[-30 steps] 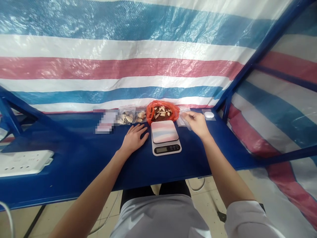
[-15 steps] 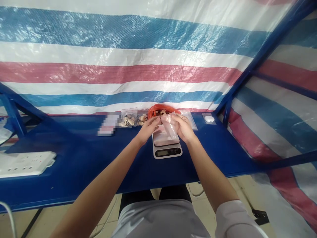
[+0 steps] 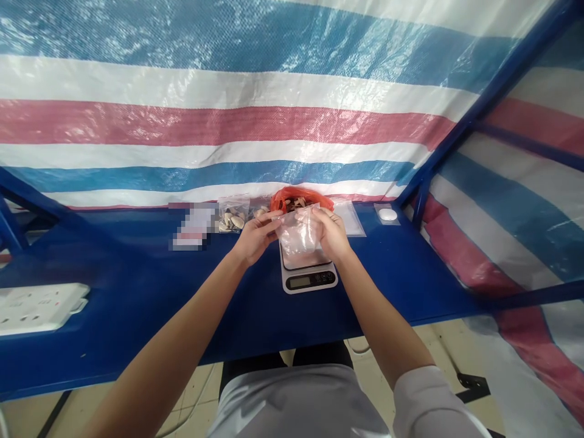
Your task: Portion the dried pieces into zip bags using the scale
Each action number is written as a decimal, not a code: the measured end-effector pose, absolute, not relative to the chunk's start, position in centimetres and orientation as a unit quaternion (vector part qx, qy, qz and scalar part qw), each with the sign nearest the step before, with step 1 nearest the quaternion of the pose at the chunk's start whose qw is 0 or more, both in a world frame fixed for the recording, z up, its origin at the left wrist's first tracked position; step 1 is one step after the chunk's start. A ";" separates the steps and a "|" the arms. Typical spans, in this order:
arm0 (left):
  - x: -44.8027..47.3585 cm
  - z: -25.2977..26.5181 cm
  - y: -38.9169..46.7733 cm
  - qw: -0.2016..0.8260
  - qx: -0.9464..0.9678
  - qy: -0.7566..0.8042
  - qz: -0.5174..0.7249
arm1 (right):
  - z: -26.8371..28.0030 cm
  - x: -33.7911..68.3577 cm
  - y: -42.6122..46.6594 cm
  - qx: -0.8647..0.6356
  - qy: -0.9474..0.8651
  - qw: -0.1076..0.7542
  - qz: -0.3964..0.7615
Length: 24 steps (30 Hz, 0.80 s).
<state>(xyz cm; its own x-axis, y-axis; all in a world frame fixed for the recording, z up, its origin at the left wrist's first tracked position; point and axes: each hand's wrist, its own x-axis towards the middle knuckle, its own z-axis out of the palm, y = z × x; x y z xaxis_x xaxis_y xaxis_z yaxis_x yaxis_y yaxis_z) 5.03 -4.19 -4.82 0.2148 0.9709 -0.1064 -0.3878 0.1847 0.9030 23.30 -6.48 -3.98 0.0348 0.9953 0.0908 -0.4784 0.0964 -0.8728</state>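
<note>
A clear plastic bag is stretched between my two hands, above a white digital kitchen scale. My left hand pinches the bag's upper left corner. The opposite upper corner is pinched by my right hand. Nothing shows inside the bag. Just behind it stands an open orange-red plastic bag with brown and pale shell-like pieces in it. Left of my left hand lie clear bags of pale shells. The scale's plate is partly hidden by the clear bag.
Flat clear bags lie right of the orange-red bag. A round white object in a small clear bag is farther right. At the left are a pixelated label-like item and a white power strip. Blue frame bars rise at the right.
My hands have moved apart, my left hand going left, and the clear bag now hangs spread wide instead of narrow and crumpled. The camera view has shifted slightly.
</note>
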 end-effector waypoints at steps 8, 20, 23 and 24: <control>-0.1 -3.4 -2.1 0.405 0.635 0.469 0.460 | -3.8 23.2 -5.6 -0.428 -0.486 0.515 0.561; -1.9 -2.2 -0.7 0.456 0.672 0.453 0.368 | -3.9 20.3 -3.5 -0.455 -0.582 0.425 0.523; -2.6 -3.6 -0.3 0.511 0.634 0.446 0.372 | -4.9 20.9 -3.5 -0.458 -0.569 0.462 0.503; -2.8 -4.0 -0.2 0.521 0.624 0.441 0.381 | -5.2 21.1 -3.5 -0.458 -0.567 0.472 0.496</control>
